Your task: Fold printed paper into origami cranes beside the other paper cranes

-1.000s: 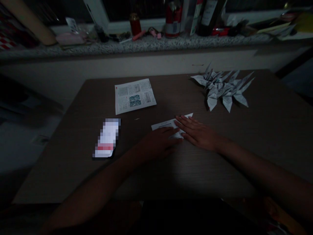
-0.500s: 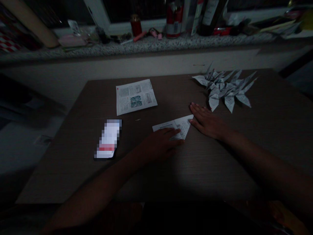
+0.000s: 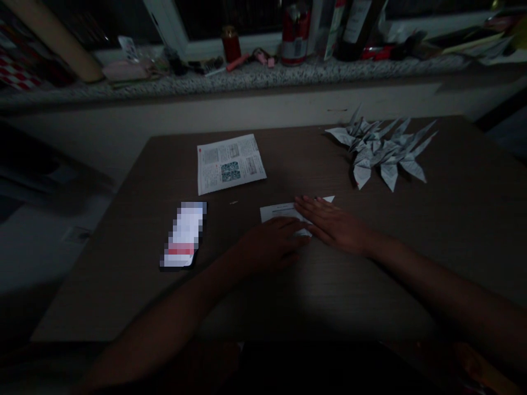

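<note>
A folded sheet of printed paper (image 3: 276, 211) lies on the table in front of me, mostly covered by my hands. My left hand (image 3: 272, 241) rests flat on its near left part, fingers stretched out to the right. Across the paper's right part lies my right hand (image 3: 329, 222), palm down with straight fingers, its fingertips near the far edge. One white pointed corner shows beyond its knuckles. Neither hand grips anything. Several folded paper cranes (image 3: 382, 151) sit clustered at the far right of the table.
Another printed sheet (image 3: 230, 164) lies flat at the back left. A phone with a lit, blurred screen (image 3: 184, 233) is left of my left hand. Behind the table (image 3: 123, 274) runs a stone windowsill (image 3: 247, 79) crowded with a red can (image 3: 295, 35), a dark bottle (image 3: 356, 30) and small items.
My right hand has moved left from the paper's right corner onto the paper, now covering its right part. My left hand has stayed in place.
</note>
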A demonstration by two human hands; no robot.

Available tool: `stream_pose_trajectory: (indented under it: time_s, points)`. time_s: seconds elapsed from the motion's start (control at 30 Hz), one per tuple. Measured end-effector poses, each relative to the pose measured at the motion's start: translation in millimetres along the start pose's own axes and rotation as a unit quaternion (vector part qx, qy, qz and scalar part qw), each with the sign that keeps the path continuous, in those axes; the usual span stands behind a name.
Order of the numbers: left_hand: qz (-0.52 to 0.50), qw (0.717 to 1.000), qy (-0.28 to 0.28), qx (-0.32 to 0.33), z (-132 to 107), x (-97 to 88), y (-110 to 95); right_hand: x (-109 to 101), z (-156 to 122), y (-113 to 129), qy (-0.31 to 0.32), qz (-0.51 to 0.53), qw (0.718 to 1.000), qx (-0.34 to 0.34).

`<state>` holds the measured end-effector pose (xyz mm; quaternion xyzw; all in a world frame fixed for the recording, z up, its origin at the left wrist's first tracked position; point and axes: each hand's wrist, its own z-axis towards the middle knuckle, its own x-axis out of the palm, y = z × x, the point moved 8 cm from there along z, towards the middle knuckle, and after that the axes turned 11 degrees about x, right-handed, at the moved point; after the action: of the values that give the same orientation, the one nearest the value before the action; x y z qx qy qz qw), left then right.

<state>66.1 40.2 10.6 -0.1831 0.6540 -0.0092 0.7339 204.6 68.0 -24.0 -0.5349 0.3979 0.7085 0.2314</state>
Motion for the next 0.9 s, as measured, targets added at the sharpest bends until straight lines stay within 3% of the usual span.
stream_pose_trajectory:
  time_s: [0.23,0.5,0.9]
  points:
    - [-0.036,0.999,0.006,0.005,-3,1.4,-2,1,0,-1,0.004,0.0,1.0,0.012]
    - [-0.076,0.997,-0.028,0.003,-5,-1.6,1,2,0,-2,0.007,0.003,1.0,0.005]
    - [-0.075,0.997,-0.01,-0.009,-7,0.2,1,-11,3,-69,-0.028,-0.042,0.99,0.13]
